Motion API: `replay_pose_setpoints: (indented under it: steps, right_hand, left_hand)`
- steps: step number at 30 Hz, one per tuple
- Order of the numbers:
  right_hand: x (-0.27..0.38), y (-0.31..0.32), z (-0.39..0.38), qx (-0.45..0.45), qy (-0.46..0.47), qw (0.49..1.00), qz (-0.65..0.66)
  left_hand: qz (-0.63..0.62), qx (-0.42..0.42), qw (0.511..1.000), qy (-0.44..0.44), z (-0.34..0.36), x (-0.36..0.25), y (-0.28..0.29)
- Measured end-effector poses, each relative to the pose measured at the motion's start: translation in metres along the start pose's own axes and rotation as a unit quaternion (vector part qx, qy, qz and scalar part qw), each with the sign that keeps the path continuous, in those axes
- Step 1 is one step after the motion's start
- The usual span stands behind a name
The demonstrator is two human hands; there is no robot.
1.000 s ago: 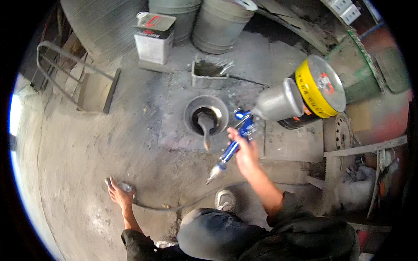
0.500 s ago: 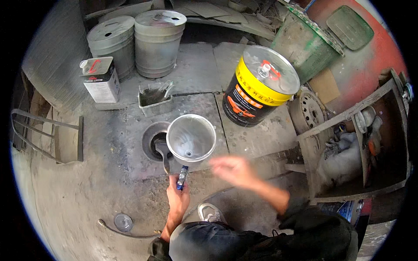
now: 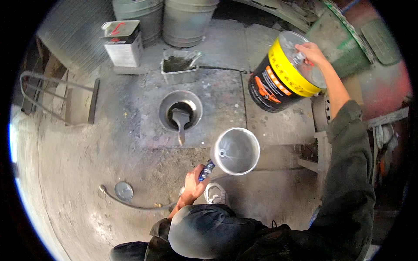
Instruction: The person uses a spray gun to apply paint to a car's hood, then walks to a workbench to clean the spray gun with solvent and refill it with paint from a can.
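Observation:
My left hand (image 3: 196, 185) grips a blue spray gun (image 3: 206, 172), whose silver cup (image 3: 237, 151) is open at the top and shows a bare inside. My right hand (image 3: 312, 54) reaches out to the top of a black and yellow drum (image 3: 276, 85), its fingers closed on the clear spout (image 3: 298, 59) in the lid. A metal bowl (image 3: 163, 106) with a flat brush (image 3: 180, 124) in it stands on the floor beyond my left hand. A round clear lid (image 3: 123, 190) lies at left, beside the hose.
Two grey drums (image 3: 187, 24), a white jerrycan (image 3: 124, 50) and a square tub (image 3: 178, 74) stand at the back. A green bin (image 3: 331, 35) is at back right, a metal shelf (image 3: 385, 117) at right, a bent metal frame (image 3: 93, 102) at left. A hose (image 3: 143, 208) crosses the floor.
The spray gun passed from my right hand to my left, its cup now upright. My left hand left the lid on the floor. My right hand has moved up to the drum's spout.

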State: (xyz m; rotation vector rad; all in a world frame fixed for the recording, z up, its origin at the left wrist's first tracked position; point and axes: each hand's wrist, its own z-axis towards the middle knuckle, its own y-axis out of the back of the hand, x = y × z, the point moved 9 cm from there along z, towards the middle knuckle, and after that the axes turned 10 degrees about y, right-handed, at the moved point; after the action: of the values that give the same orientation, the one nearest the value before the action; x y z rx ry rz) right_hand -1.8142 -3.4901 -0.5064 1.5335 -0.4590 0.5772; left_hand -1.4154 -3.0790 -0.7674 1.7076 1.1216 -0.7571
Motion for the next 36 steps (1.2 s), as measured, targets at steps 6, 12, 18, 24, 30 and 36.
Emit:
replay_pose_setpoints:
  steps: [6,12,18,24,30,36]
  right_hand:
    - [0.019,-0.015,-0.060,-0.050,-0.001,0.977,0.206]
    - [0.057,-0.061,-0.182,0.044,-0.109,0.954,0.276]
    - [0.111,-0.164,-0.250,0.206,-0.157,0.846,0.467]
    - [0.134,-0.235,-0.275,0.233,-0.133,0.860,0.435]
    - [0.127,-0.253,-0.291,0.181,-0.004,0.951,0.252]
    - [0.174,-0.236,-0.303,0.142,0.123,0.974,0.128]
  left_hand:
    - [0.098,-0.019,0.991,0.087,-0.021,0.032,0.000]
    - [0.119,-0.048,0.980,0.151,-0.042,0.048,0.014]
    - [0.176,-0.046,0.976,0.122,-0.045,0.046,0.033]
    - [0.244,-0.035,0.953,0.177,-0.052,0.055,0.049]
    - [0.190,0.042,0.946,0.258,-0.057,0.076,0.038]
    - [0.216,0.004,0.954,0.209,-0.053,0.061,0.039]
